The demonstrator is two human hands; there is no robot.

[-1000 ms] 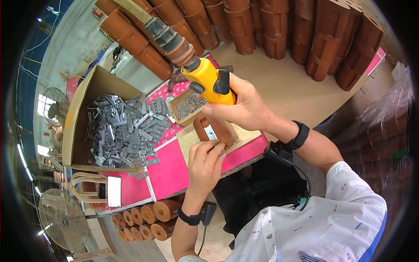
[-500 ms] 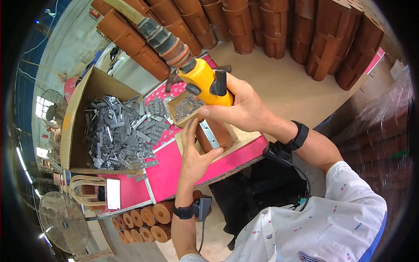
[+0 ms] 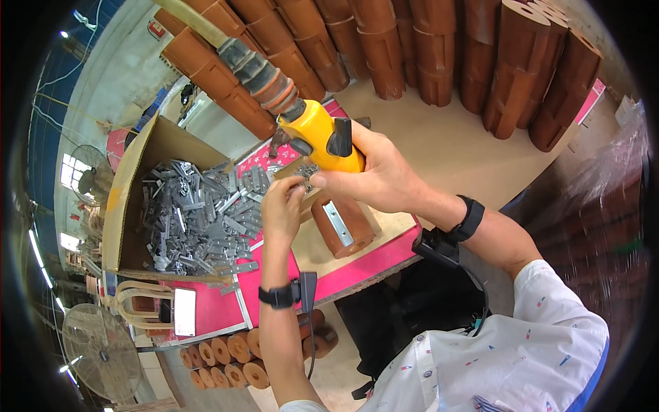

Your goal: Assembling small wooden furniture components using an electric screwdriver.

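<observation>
While right hand (image 3: 381, 172) is gripping yellow-and-black power tool (image 3: 322, 137), left hand (image 3: 283, 202) is hovering at small silvery metal fasteners (image 3: 306, 169), fingers bent; cannot tell whether holding any. Brown cylindrical block (image 3: 357, 221), bearing 1 flat silvery metal strip (image 3: 336, 223), is lying on pale board (image 3: 312, 255).

The right hand (image 3: 386, 173) holds a yellow tool (image 3: 317, 130) near a brown cylinder (image 3: 358, 221).

White shirt (image 3: 494, 350) with red and blue motifs, blue side trim (image 3: 598, 371), 2 black wristbands (image 3: 278, 297), black cable (image 3: 314, 347)
</observation>
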